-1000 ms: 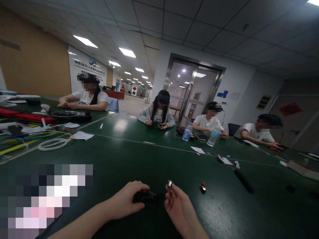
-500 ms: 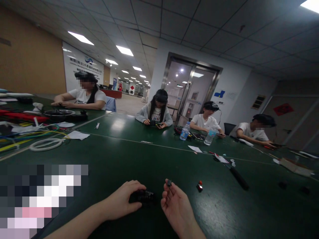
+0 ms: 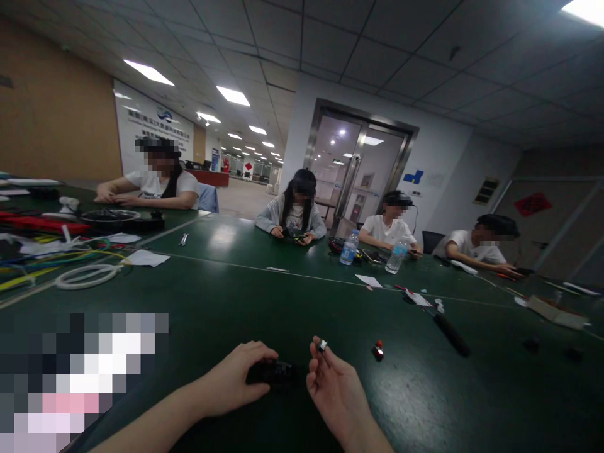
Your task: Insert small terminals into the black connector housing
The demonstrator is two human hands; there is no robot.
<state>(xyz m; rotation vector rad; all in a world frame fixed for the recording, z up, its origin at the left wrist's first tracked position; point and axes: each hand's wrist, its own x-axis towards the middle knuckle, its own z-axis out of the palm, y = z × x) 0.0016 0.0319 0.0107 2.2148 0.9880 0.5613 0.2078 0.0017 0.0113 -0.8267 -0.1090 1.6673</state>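
Note:
My left hand (image 3: 240, 379) is curled around a dark black object (image 3: 282, 372) that lies on the green table; its exact kind is hard to make out in the low light. To the right of it, my right hand (image 3: 337, 387) is raised palm up, pinching a small metallic block (image 3: 322, 345) between thumb and fingertips. The block's top face looks bright and silvery. Further right, apart from my hand, a small red and silver part (image 3: 378, 350) sits on the table.
A tool with a black handle (image 3: 452, 333) lies at the right. Two water bottles (image 3: 350, 249) stand farther back. Loose cables and a white coil (image 3: 87, 277) are at the left. Several people in headsets sit across the green table (image 3: 245, 296).
The small block between my right fingertips has turned slightly, from a dark face to a bright one. My left hand stays on the black object. The view has shifted a little.

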